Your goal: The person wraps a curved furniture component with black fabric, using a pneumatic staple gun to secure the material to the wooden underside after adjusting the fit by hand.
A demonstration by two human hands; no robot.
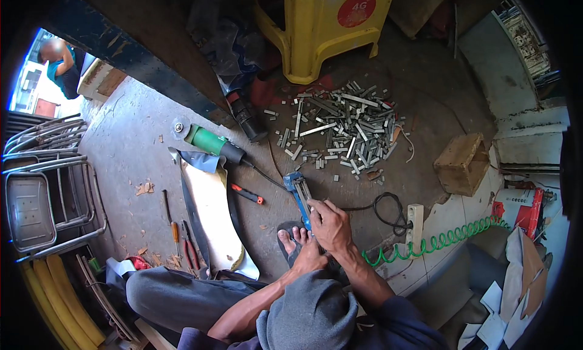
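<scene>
A blue staple gun (299,195) points away from me beside my sandalled foot (285,240), its long metal magazine facing up. My left hand (307,259) is closed around the gun's lower end, partly hidden by my right wrist. My right hand (329,228) lies over the gun with bent fingers on the magazine; whether they hold anything small is unclear. A green coiled hose (425,245) runs from near my hands to the right. Just beyond the gun lies a scattered pile of metal staple strips (343,131).
Around me lie a green angle grinder (206,140), white padded piece (209,210), pliers (190,250), screwdriver (174,231) and power strip (414,225). A yellow stool (306,28) stands ahead, wooden box (455,164) right, folded chairs (30,207) left. A person (61,70) is at upper left.
</scene>
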